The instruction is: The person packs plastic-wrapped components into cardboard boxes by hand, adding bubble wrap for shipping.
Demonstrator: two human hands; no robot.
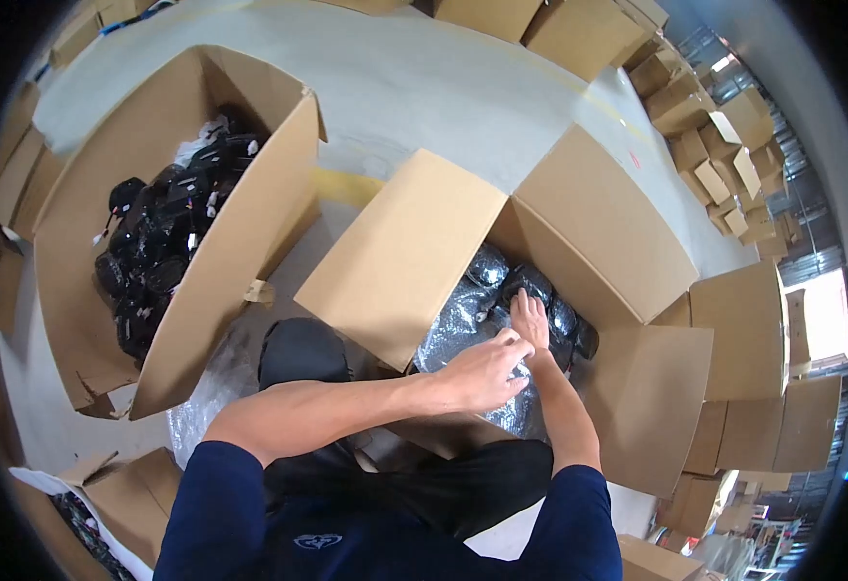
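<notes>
You're at the placing/arranging step, by the look of it: your right hand (530, 322) reaches into the open carton (552, 259), fingers extended onto a black wrapped bundle (529, 282), not closed around it. Your left hand (487, 375) crosses by the right wrist, fingers curled; can't tell if it grips anything. Bundle sits inside the carton, beside clear plastic wrap (453, 329). Next move probably calls for clearing the left hand off the right wrist, then light, even finger pressure.
</notes>
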